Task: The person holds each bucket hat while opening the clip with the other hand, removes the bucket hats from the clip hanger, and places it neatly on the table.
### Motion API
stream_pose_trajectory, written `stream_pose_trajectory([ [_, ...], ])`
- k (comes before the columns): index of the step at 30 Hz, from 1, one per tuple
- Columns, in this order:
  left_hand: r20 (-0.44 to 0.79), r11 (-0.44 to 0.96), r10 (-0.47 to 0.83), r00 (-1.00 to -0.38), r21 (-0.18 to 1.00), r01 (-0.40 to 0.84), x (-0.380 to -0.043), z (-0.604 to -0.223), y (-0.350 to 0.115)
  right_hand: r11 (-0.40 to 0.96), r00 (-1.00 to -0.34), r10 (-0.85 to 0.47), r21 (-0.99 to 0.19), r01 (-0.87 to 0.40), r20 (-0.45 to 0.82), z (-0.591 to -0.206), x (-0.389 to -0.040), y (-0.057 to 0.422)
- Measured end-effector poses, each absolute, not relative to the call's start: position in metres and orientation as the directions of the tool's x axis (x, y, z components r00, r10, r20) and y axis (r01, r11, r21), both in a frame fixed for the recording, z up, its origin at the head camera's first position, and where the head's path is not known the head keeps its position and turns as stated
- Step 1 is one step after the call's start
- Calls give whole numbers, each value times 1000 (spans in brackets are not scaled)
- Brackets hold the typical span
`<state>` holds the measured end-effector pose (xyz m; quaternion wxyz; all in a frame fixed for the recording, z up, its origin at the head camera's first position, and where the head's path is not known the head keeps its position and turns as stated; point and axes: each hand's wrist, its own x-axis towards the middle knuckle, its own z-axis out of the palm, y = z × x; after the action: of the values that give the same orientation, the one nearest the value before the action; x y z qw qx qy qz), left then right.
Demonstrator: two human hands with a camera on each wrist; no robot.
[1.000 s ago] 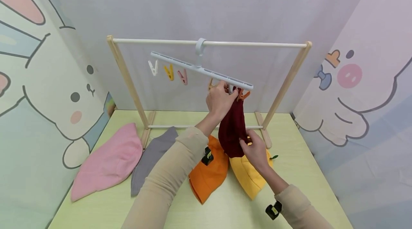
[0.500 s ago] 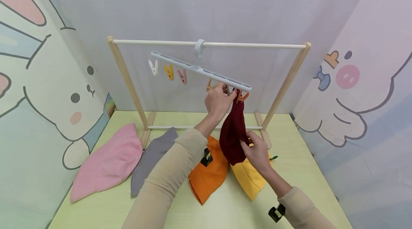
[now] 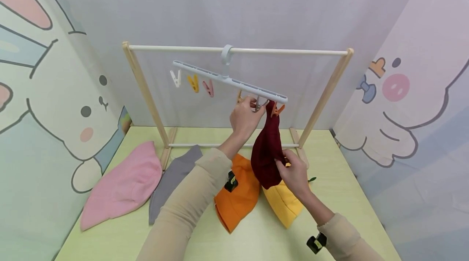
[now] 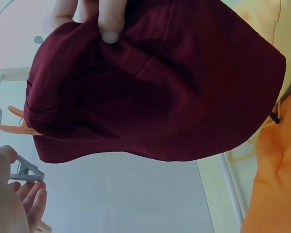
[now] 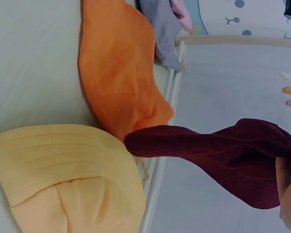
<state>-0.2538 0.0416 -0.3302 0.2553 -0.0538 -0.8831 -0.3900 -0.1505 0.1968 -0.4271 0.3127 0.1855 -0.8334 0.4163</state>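
Note:
A maroon bucket hat (image 3: 266, 151) hangs from an orange clip (image 3: 277, 109) at the low right end of the pale blue hanger (image 3: 234, 80). My right hand (image 3: 294, 173) pinches the hat's lower edge, and in the left wrist view its thumb presses the cloth from above. My left hand (image 3: 245, 116) is just under the hanger, left of the hat, with thumb and fingers around a grey clip (image 4: 26, 171). That clip stands apart from the maroon cloth. Other clips hang along the bar: white (image 3: 176, 78), yellow (image 3: 193, 83), pink (image 3: 208, 88) and a tan one (image 3: 239, 96).
The hanger hooks over the white rail (image 3: 289, 51) of a wooden-legged rack. On the light green table (image 3: 271, 240) lie a pink hat (image 3: 124, 187), a grey hat (image 3: 176, 179), an orange hat (image 3: 239, 202) and a yellow hat (image 3: 282, 202), the last two beneath the maroon one.
My left hand has drawn slightly left and down from the hat's top, baring the grey clip. The hat has dropped a little, my right hand moving slightly right and down with it.

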Motion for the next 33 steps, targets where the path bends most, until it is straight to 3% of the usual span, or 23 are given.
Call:
stream_pose_trajectory([
  [10,535,694,-115,-837,646,317,-250,-331,37,596,-726,-52,-562,-574,686,-425,-150,198],
  [21,596,708,-26,-802,578,406,-237,-324,40,583,-736,-68,-572,-577,674,-424,-149,199],
  [33,501,743,90,-861,542,393,-228,-316,48,591,-712,-92,-538,-602,696,-421,-149,197],
])
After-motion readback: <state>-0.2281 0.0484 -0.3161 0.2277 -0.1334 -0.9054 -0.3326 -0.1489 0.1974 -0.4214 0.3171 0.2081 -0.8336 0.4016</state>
